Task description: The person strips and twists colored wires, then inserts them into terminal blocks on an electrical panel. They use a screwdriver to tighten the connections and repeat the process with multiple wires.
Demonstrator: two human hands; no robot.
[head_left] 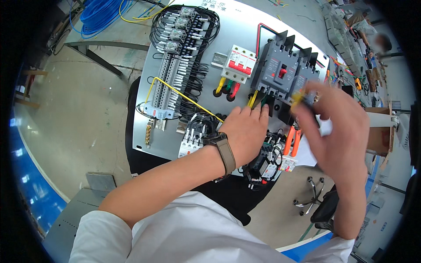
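Observation:
My left hand (pixel 245 133), with a watch (pixel 221 147) on its wrist, reaches over the metal mounting plate (pixel 144 136). Its fingers are together at the yellow and green wires (pixel 252 99) below a large grey circuit breaker (pixel 278 65); the fingertips partly hide what they pinch. A long yellow wire (pixel 188 98) runs from the terminal row (pixel 164 83) and passes under this hand. Blurred by motion, my right hand (pixel 340 127) is closed around what looks like a screwdriver (pixel 299 97), yellow and black, in front of a second grey breaker (pixel 305 72).
A white breaker (pixel 239 63) with red switches sits mid-plate. Orange-handled pliers (pixel 291 141) lie near the lower right, beside small contactors (pixel 265 164). Relays (pixel 180 33) with bundled black wires fill the upper left. Blue cable (pixel 98 17) lies coiled on a table; an office chair (pixel 322 204) stands at right.

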